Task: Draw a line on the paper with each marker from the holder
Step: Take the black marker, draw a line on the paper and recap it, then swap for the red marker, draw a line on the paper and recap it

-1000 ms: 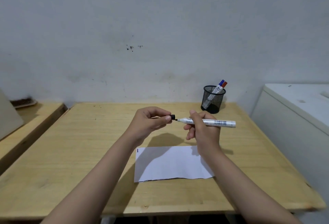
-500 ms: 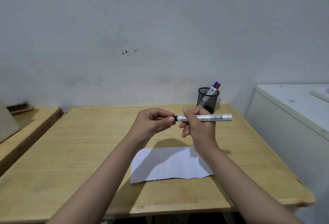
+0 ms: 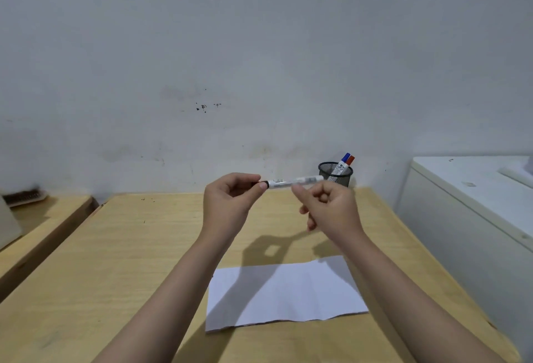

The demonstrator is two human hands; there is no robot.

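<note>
The pale yellow wooden table (image 3: pixel 121 253) looks smooth and matt, its grain faint. On it lies a thin white paper sheet (image 3: pixel 284 293), matt and creased. At one o'clock stands a black wire-mesh metal holder (image 3: pixel 336 175); the white plastic marker (image 3: pixel 294 182) looks slightly glossy.

Your wooden worktop (image 3: pixel 115 261) carries a white sheet of paper (image 3: pixel 285 293) lying flat near its front edge. A black mesh holder (image 3: pixel 336 175) stands upright at the far right, well apart from the paper.
</note>
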